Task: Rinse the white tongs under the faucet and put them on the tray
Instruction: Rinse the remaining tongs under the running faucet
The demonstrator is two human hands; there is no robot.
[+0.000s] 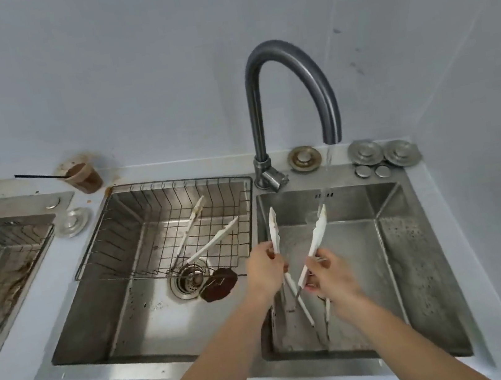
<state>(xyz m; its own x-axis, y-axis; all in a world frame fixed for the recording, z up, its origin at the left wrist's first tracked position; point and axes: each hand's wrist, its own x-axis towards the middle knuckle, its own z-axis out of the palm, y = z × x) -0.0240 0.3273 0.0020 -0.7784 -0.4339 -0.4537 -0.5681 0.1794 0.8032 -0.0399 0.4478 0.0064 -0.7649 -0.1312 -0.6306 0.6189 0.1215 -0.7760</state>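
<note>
Over the right sink basin (395, 252) I hold white tongs (316, 237) spread in a V, tips pointing away from me. My left hand (266, 269) pinches the left arm, my right hand (327, 279) grips the right arm. Water runs from the dark curved faucet (285, 64) onto the right tip. A second pair of white tongs (207, 238) lies in the wire rack tray (114, 242) over the left basin.
A brown lid (218, 287) lies by the left basin's drain strainer (189, 280). A spilled coffee cup (85, 178) with a black straw sits on the counter behind. Metal sink plugs (383, 152) line the back edge. Another sink with a rack (1, 269) is at far left.
</note>
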